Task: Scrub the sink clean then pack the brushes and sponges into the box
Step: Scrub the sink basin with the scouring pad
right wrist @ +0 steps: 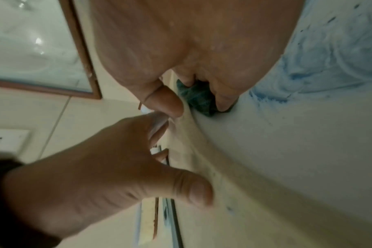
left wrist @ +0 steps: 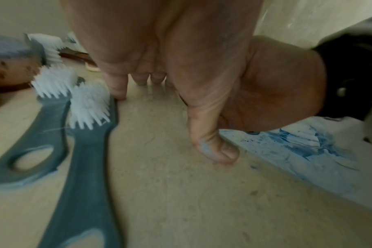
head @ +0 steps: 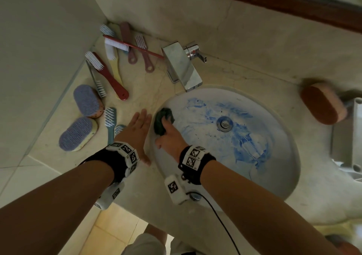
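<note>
The round white sink [head: 274, 178] is smeared with blue across its middle and right side, around the metal drain [head: 224, 123]. My right hand [head: 168, 135] grips a dark green scouring pad [head: 163, 120] and presses it against the sink's left inner wall; the pad [right wrist: 199, 99] shows between the fingers in the right wrist view. My left hand [head: 138, 129] lies flat with straight fingers on the counter just left of the rim, holding nothing. Two teal brushes [left wrist: 83, 134] with white bristles lie beside its fingers [left wrist: 117, 87].
Several brushes [head: 109, 72] in red, yellow, pink and teal lie on the counter at the back left, with two purple-topped sponges [head: 86, 101] nearer the wall. A chrome tap [head: 182, 66] stands behind the sink. A brown sponge [head: 321, 107] sits at the right.
</note>
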### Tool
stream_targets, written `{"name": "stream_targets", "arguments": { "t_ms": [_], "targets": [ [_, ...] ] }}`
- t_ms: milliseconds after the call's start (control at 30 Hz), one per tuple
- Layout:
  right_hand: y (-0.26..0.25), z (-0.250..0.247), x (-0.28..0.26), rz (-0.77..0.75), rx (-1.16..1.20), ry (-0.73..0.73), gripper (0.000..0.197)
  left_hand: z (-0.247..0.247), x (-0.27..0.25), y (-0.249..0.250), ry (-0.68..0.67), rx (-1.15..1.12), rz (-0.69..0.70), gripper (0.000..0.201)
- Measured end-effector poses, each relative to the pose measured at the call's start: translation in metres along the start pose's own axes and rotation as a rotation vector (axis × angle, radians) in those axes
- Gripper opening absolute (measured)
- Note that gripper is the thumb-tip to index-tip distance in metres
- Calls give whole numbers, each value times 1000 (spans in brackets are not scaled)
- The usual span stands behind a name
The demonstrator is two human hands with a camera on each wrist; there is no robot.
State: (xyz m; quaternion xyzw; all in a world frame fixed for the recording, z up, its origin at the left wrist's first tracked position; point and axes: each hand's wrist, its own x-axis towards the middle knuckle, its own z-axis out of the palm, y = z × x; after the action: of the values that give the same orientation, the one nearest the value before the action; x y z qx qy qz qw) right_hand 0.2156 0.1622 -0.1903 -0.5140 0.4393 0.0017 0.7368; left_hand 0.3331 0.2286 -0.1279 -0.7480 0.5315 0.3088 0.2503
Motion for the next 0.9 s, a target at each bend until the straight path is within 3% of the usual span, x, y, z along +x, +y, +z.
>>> {"name": "stream_targets", "arguments": {
  "t_ms": [100,233,333,600,733,900],
  "targets": [
    [-2,-6,6,-16,-6,25,98,1,2,1,-6,10,-8,151],
    [-23,-34,24,6,162,240,94,3,2,-1,-30,-3,-27,152],
    [-17,-44,31,4,282,308,92,4,0,1,-31,-29,-44,150],
    [-5,-4,13,-57,134,77,96,5,2,-5,-31,-77,-27,152],
    [-16,-20,28,-52,144,264,91,6,4,-6,-29,-77,-24,153],
    [-24,-54,46,-30,447,557,85,7,4,-6,-31,-87,-27,152]
  ]
}}
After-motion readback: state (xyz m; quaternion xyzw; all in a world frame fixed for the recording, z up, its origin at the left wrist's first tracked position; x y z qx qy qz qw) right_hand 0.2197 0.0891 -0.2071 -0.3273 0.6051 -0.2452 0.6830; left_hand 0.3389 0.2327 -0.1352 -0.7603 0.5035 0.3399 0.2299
